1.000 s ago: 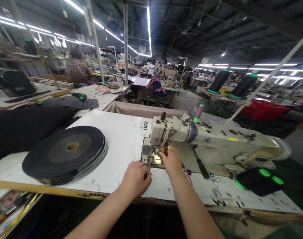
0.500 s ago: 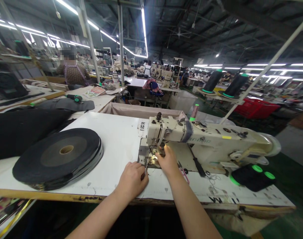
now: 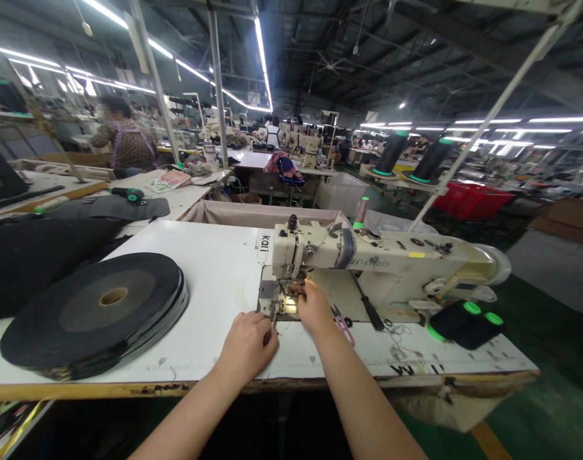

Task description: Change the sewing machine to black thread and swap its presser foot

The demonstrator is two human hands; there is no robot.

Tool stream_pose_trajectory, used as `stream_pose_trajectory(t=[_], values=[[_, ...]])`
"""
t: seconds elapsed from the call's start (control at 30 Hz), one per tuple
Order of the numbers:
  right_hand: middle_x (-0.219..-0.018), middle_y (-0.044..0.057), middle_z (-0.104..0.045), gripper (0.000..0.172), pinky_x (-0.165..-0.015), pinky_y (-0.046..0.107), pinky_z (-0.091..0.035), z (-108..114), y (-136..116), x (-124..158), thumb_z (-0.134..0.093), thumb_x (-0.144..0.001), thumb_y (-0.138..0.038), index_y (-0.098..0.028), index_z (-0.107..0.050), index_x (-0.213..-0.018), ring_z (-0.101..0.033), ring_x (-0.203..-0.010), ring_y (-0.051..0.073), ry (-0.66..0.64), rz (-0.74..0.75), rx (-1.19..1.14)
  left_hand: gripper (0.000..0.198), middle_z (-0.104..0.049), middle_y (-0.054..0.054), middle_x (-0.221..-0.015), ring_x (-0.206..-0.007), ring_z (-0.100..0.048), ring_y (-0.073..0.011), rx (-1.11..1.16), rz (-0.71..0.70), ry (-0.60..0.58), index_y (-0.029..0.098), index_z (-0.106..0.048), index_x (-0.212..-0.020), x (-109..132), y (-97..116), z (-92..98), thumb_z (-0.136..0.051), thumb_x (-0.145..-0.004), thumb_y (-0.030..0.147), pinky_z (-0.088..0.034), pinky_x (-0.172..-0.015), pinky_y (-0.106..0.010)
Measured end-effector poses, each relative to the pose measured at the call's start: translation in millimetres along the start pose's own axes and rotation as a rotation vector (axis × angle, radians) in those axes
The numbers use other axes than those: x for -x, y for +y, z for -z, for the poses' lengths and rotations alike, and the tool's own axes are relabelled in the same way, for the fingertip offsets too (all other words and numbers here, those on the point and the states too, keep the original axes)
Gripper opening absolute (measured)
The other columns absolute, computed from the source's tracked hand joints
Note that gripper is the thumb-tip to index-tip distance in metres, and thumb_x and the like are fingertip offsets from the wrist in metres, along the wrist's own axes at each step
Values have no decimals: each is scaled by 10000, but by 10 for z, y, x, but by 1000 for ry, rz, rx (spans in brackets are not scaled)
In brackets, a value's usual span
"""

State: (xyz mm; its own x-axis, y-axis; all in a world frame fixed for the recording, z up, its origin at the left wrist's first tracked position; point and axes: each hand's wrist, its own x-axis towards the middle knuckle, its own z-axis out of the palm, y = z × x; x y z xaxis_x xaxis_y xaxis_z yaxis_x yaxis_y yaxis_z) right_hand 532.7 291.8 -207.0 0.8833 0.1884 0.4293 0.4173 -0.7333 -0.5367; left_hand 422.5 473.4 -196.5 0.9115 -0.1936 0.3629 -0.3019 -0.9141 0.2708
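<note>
Everything has slid left as my view turned right; both hands hold their places at the sewing machine (image 3: 396,259). Its long axis runs left to right across the desk (image 3: 209,262). Its lit plate (image 3: 289,305) lies just left of my right hand (image 3: 315,306), the nearer, and far-right of my left hand (image 3: 248,342). Both hands' fingers are bent; whether either grip is closed on anything, I can't tell.

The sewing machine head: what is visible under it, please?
Under the sewing machine head, a lit metal patch and the right hand, reaching in, show. What lies behind that hand is covered.
</note>
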Motion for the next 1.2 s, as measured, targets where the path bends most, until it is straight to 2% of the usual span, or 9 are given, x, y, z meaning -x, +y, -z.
stream_pose_trajectory(t=[0.13,0.2,0.37,0.5,0.63,0.77,0.87,1.07,1.2], values=[[-1037,100,-707,242,-976,422,-479,14,-44,11,-673,-831,-158,-183,-666,-1071,-625,-1049,283,13,-33,29,282,-657,-44,-730,-772,-619,-245,-15,-39,-12,218,-584,-660,5,-30,-18,-552,-939,252,-390,-735,-404],[-970,65,-717,241,-943,377,-492,21,-54,12,-650,-827,-107,-202,-676,-1047,-644,-990,249,-3,-38,26,286,-657,-46,-729,-773,-620,-247,-19,-48,-19,219,-579,-659,3,-37,-17,-547,-941,252,-387,-732,-402],[-1107,98,-717,358,-1025,384,-456,27,-35,15,-675,-830,-134,-182,-660,-1184,-621,-1101,256,20,-42,26,305,-644,-41,-704,-750,-611,-243,-10,-38,-27,225,-541,-639,-3,-32,4,-540,-943,257,-385,-726,-395],[-965,47,-731,298,-969,356,-478,3,15,-7,-657,-832,-106,-217,-687,-1107,-644,-998,231,-6,-29,7,302,-648,-41,-709,-752,-611,-238,-9,-30,-24,223,-541,-634,-7,-11,19,-546,-934,246,-385,-733,-392],[-1095,98,-710,310,-1016,374,-458,-13,37,-23,-651,-814,-97,-178,-677,-1112,-615,-1102,248,-7,-6,14,310,-651,-43,-709,-758,-613,-236,-4,-12,-9,220,-548,-626,-7,15,46,-554,-935,244,-388,-733,-391],[-980,90,-707,171,-971,410,-471,11,23,-19,-680,-836,-173,-184,-688,-1006,-621,-1022,272,-10,1,35,284,-666,-51,-728,-772,-619,-240,-13,-7,-18,217,-566,-646,-8,24,52,-558,-930,232,-396,-743,-392],[-1030,67,-717,217,-983,371,-468,27,7,-14,-621,-813,-76,-213,-695,-964,-628,-1051,241,-31,37,26,278,-668,-52,-727,-767,-619,-239,-21,-15,-9,217,-567,-649,-11,18,42,-564,-927,235,-395,-735,-389],[-967,73,-701,118,-943,383,-477,39,9,-26,-669,-833,-167,-196,-689,-946,-624,-989,254,-15,-10,52,273,-665,-50,-716,-765,-623,-238,-12,-14,-4,215,-577,-648,-23,24,44,-564,-920,216,-391,-728,-393],[-1047,75,-713,242,-968,350,-471,47,11,-19,-619,-813,-74,-190,-691,-1013,-634,-1039,233,-22,5,30,260,-669,-51,-737,-793,-626,-245,-15,3,-13,216,-574,-657,-18,31,42,-566,-917,224,-399,-742,-404]])
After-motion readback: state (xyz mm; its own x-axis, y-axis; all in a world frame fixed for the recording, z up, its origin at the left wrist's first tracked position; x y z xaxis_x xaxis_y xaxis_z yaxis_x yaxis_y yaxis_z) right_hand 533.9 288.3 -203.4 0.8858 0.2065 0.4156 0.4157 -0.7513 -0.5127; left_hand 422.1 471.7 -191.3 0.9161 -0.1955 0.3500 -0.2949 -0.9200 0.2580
